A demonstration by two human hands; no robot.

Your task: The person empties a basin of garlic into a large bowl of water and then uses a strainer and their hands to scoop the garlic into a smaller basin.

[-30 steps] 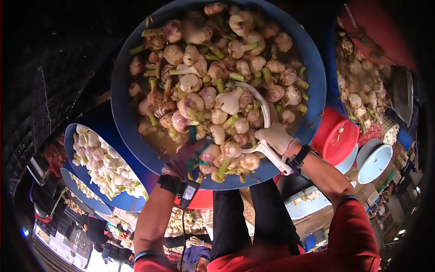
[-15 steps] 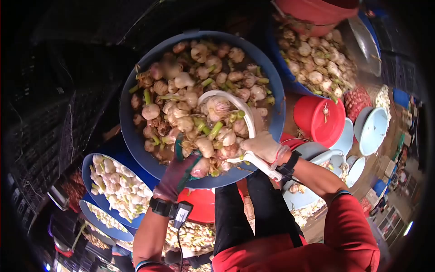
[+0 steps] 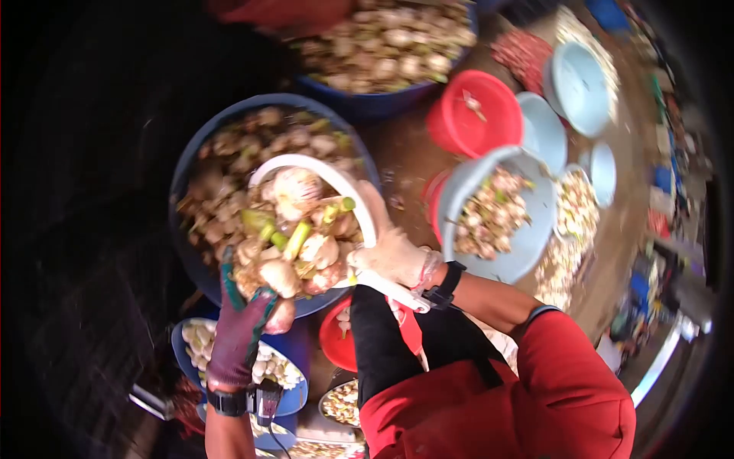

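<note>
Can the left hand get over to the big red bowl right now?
Probably not. The left hand is pressed against the garlic heaped in the white scoop, which the right hand holds by its handle; the loaded scoop and right hand lie between it and the big red bowl.

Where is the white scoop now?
Head view, left of centre: the white scoop, heaped with garlic, sits over the blue basin, gripped by the right hand, left hand touching its load.

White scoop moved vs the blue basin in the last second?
Yes: the white scoop rose from the pile, heaped with garlic, above the near side of the blue basin, held by the right hand.
</note>
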